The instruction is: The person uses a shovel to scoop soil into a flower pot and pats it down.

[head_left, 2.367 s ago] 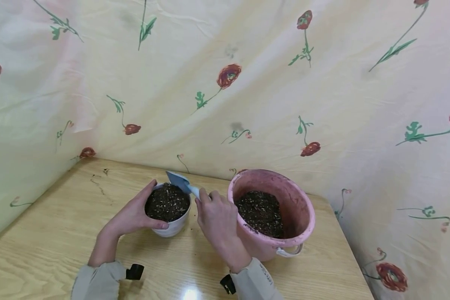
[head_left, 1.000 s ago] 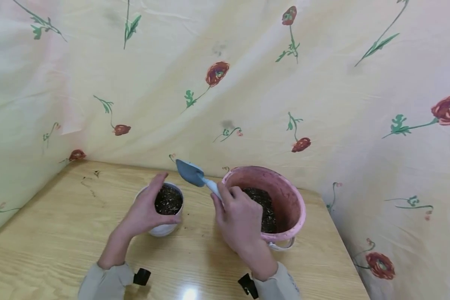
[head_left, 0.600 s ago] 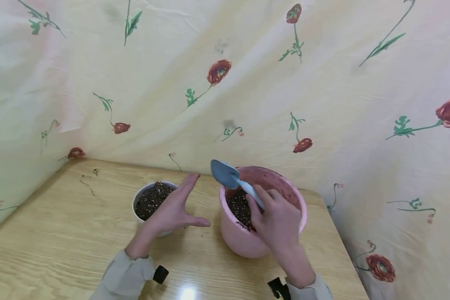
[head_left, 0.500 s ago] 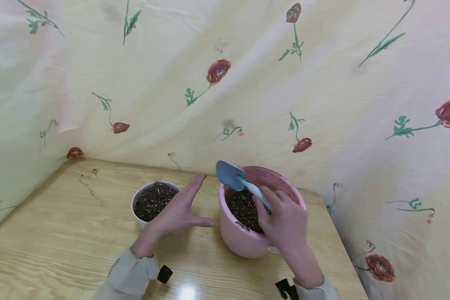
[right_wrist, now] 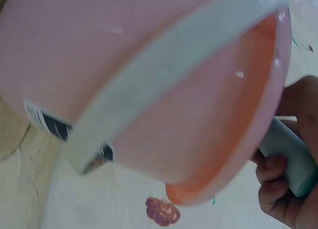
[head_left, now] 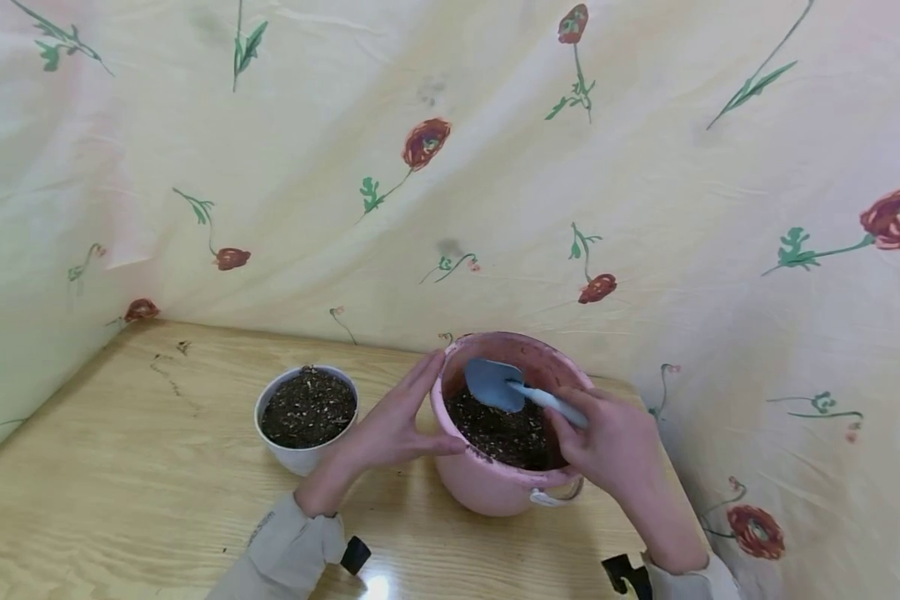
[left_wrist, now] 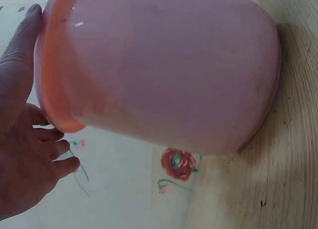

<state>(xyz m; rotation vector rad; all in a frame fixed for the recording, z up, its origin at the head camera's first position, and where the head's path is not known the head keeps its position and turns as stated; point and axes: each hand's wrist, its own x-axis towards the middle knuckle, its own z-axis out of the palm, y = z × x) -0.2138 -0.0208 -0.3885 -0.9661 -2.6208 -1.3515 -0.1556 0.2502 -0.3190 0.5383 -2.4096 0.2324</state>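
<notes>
In the head view, my right hand [head_left: 622, 442] grips the handle of a blue trowel [head_left: 495, 385]. The trowel's blade is inside the pink bucket [head_left: 487, 493], over the dark soil [head_left: 504, 435]. The right wrist view shows fingers curled round the pale trowel handle [right_wrist: 288, 157] beyond the bucket's rim. My left hand [head_left: 390, 429] spreads its thumb and fingers along the left side of that rim. Seen from the left wrist, the thumb lies at the rim of the bucket [left_wrist: 174, 70], with the fingers loosely extended. A white pot [head_left: 298, 461] full of soil stands left of the bucket.
A white carrying handle [head_left: 547, 498] hangs at the bucket's front. Soil crumbs dot the wooden table [head_left: 120, 467], with a few more scraps at the back left. Flower-patterned cloth [head_left: 307, 167] hangs behind and along both sides.
My left hand has left the white pot and moved right to the bucket's rim. My right hand has carried the trowel from over the pot rightward and down into the bucket.
</notes>
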